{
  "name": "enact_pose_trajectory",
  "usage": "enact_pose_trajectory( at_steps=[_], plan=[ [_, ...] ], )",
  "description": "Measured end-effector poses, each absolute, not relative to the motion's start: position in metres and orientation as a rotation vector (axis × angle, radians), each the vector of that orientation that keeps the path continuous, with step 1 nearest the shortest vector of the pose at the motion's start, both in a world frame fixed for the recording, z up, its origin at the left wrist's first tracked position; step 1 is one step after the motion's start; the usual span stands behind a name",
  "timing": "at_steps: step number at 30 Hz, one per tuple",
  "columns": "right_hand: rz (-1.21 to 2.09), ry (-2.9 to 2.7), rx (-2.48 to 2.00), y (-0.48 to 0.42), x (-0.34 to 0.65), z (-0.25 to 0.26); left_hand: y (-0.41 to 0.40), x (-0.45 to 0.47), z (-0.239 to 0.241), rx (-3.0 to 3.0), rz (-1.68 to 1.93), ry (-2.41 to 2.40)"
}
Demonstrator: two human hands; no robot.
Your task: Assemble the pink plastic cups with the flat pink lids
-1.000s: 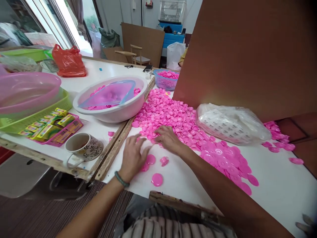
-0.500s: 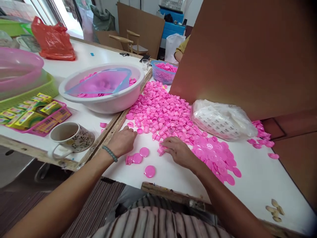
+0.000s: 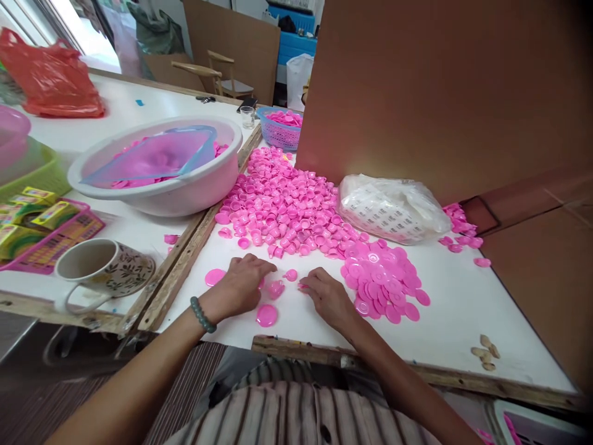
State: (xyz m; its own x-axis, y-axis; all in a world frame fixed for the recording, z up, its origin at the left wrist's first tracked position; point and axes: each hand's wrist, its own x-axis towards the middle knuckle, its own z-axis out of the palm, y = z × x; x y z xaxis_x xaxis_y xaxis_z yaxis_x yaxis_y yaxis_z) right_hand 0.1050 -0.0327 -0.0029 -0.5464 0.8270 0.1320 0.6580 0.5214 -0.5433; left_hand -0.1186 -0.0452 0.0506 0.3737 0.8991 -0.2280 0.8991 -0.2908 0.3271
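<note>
Loose small pink plastic pieces lie on the white tabletop between my hands: a cup-shaped piece (image 3: 275, 288), a smaller round piece (image 3: 290, 275) and a flat disc (image 3: 267, 315). My left hand (image 3: 238, 283), with a beaded bracelet at the wrist, hovers low over them, index finger stretched to the right. Its other fingers are partly hidden, and a bit of pink shows beside them. Another pink disc (image 3: 215, 277) lies left of that hand. My right hand (image 3: 327, 298) pinches a small pink piece (image 3: 302, 285) at its fingertips; the fingers cover most of it.
Beyond my hands spreads a heap of pink cup-shaped pieces (image 3: 291, 204). Flat pink discs (image 3: 386, 281) are piled at right, near a clear plastic bag (image 3: 393, 210) and a tall cardboard sheet (image 3: 417, 93). At left stand a mug (image 3: 132, 269) and a white basin (image 3: 194, 191).
The view has shifted, so the table's contents sit further left. My right hand has drawn back from the heap with a pink piece. My left hand has moved over the loose pieces.
</note>
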Motion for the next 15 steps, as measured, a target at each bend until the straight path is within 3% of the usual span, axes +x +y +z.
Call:
enact_pose_trajectory(
  at_steps=[7, 15],
  plan=[
    [0.616, -2.298, -1.545, -0.021, 0.129, 0.008, -0.057, -0.098, 0.046, 2.199, 0.137, 1.458],
    [0.442, -2.458, -1.408, -0.019, 0.141, 0.013, -0.060, -0.089, 0.024, 2.315, 0.179, 1.733]
  ],
)
